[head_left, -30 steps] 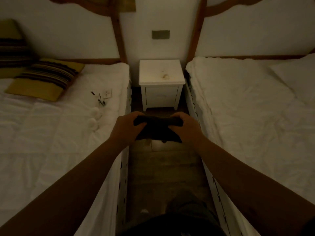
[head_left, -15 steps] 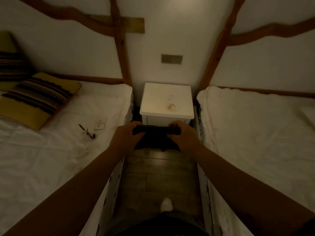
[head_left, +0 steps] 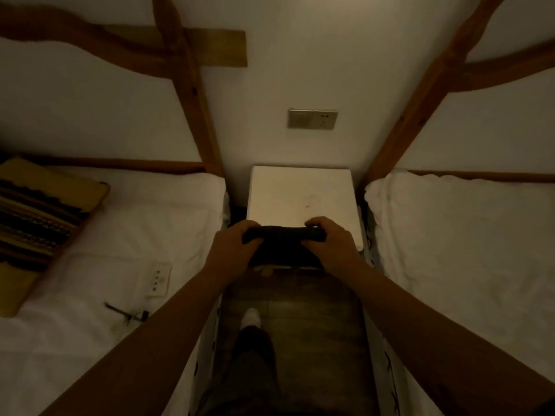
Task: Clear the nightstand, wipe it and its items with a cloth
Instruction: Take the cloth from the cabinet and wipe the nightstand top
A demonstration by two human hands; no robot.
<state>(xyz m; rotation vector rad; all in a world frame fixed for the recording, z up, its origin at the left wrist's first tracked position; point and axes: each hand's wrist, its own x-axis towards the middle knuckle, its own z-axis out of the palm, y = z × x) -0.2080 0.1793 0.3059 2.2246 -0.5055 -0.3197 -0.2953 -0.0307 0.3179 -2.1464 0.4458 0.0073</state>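
The person stood in the narrow aisle facing the nightstand (head_left: 300, 196), both hands closed on a dark cloth (head_left: 283, 244): the left hand (head_left: 232, 250) gripped its left end, the right hand (head_left: 330, 244) its right end, so it was stretched between them just over the nightstand's front edge. The top looked bare apart from a small dark mark near its middle, so wiping seemed the step in hand. I judged it would go best with the cloth laid flat and drawn from the back wall side toward the front, with extra passes on that mark. Room was tight: a bed (head_left: 135, 235) pressed close on the nightstand's left, another bed (head_left: 465, 235) on its right, the wall directly behind. A white power strip (head_left: 158, 279) and a small dark item (head_left: 129, 313) lay on the left bed, well apart from the nightstand.
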